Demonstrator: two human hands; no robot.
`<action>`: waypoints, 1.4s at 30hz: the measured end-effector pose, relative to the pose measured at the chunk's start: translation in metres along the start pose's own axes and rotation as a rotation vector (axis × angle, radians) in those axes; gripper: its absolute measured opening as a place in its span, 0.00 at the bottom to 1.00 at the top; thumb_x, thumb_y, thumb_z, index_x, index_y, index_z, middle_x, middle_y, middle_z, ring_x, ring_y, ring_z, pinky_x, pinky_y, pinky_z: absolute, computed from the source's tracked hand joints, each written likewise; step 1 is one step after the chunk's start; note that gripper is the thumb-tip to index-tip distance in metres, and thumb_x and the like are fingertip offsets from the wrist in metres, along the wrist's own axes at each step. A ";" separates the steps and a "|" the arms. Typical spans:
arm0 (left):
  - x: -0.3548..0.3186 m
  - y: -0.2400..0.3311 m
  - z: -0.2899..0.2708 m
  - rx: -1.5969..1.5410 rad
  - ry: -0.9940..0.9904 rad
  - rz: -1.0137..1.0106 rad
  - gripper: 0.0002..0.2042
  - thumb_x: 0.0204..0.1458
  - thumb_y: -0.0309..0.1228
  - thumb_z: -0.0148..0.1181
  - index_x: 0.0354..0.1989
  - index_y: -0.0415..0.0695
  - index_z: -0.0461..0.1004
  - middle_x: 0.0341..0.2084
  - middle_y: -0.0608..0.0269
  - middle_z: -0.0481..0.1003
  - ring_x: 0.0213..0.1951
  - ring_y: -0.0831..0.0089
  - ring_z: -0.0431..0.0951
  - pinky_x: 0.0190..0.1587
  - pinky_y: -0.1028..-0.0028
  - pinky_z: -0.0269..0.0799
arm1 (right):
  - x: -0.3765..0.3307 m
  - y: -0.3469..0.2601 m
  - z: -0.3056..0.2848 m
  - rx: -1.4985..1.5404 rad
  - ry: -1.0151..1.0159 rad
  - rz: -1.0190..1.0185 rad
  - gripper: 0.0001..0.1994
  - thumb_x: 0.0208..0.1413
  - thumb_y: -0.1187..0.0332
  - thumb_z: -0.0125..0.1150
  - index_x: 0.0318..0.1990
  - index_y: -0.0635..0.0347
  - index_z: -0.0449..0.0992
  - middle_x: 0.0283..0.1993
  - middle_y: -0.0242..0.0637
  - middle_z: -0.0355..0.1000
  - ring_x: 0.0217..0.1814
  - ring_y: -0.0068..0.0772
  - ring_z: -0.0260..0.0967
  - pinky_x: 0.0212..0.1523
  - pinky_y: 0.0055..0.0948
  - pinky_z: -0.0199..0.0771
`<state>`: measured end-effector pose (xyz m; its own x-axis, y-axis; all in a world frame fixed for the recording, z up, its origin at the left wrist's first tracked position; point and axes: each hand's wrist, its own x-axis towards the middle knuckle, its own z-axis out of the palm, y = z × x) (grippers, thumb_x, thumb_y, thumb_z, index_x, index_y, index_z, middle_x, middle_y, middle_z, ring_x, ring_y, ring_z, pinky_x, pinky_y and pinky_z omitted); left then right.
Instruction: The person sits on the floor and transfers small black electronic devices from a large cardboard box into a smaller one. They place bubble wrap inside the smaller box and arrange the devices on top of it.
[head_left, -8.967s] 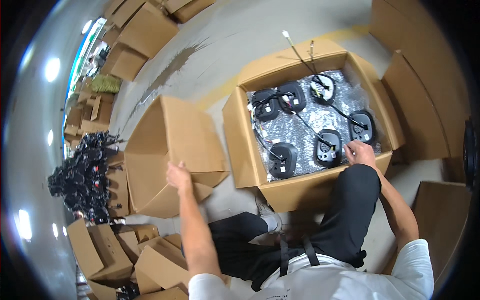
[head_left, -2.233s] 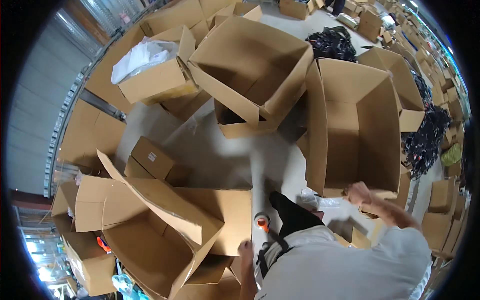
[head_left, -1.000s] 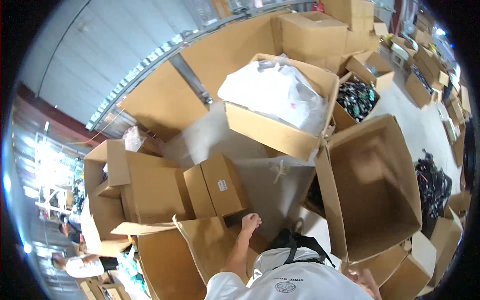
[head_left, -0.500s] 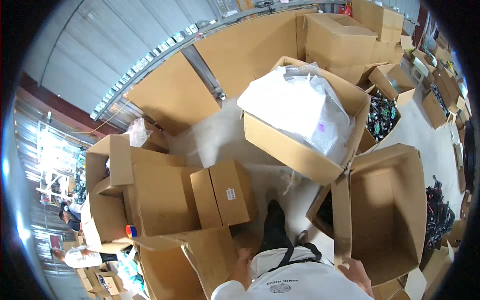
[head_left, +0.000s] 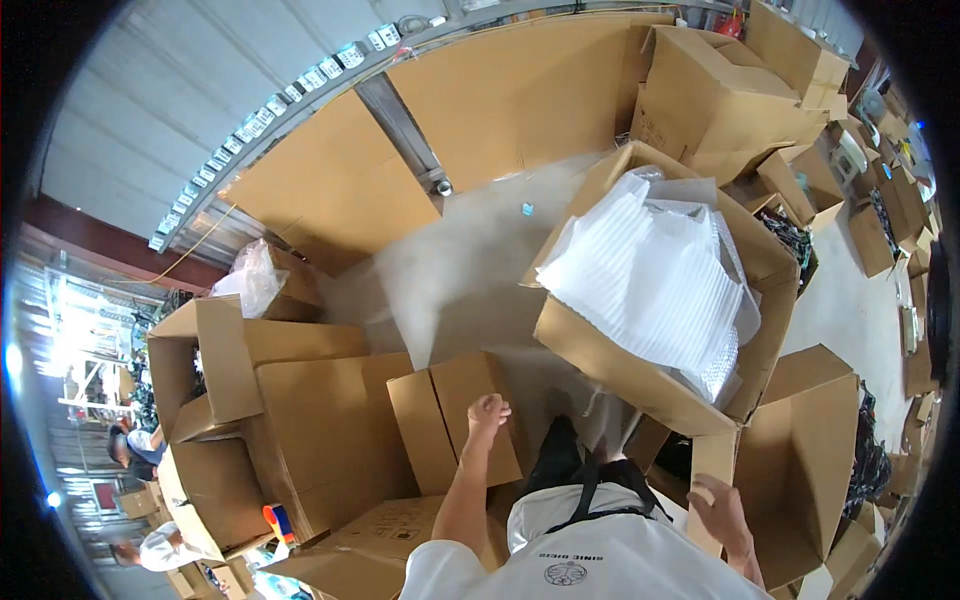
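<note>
My left hand point(head_left: 488, 412) is raised in front of me with its fingers curled in, over a taped brown carton point(head_left: 466, 425); nothing shows in it. Lower right, my right hand point(head_left: 718, 508) has its fingers bent but apart, in front of a flap point(head_left: 712, 462) of a tall open carton point(head_left: 790, 470). Whether it touches that flap I cannot tell. Ahead to the right, a large open carton point(head_left: 625, 370) holds white foam sheeting point(head_left: 650, 270) and clear bubble wrap point(head_left: 722, 365).
Large cartons point(head_left: 335, 430) crowd my left side, one with a tape dispenser point(head_left: 279, 523) near it. Cardboard sheets point(head_left: 530, 95) lean along the wall. Stacked cartons point(head_left: 725, 95) stand far right, near black bundled goods point(head_left: 870, 450). Two people point(head_left: 160, 548) are at the far left.
My left hand has risen from beside my waist to over the taped carton. My right hand has moved slightly up. The view has shifted, and the white sheeting in the carton lies differently.
</note>
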<state>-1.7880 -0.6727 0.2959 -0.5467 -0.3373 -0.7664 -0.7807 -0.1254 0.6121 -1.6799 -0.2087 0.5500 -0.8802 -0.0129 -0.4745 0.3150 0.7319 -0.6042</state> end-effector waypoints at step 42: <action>-0.201 0.190 0.181 1.005 0.096 1.168 0.55 0.37 0.35 0.82 0.74 0.40 0.52 0.74 0.39 0.49 0.72 0.41 0.53 0.71 0.45 0.54 | 0.238 -0.071 -0.021 0.338 0.440 -0.596 0.24 0.59 0.68 0.66 0.62 0.61 0.72 0.50 0.54 0.77 0.45 0.60 0.77 0.46 0.47 0.77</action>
<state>-1.8809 -0.4597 0.5306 -0.9876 0.1409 0.0692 0.1570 0.8879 0.4325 -1.9188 -0.2500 0.4936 -0.9706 -0.0151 0.2401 -0.2220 0.4402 -0.8700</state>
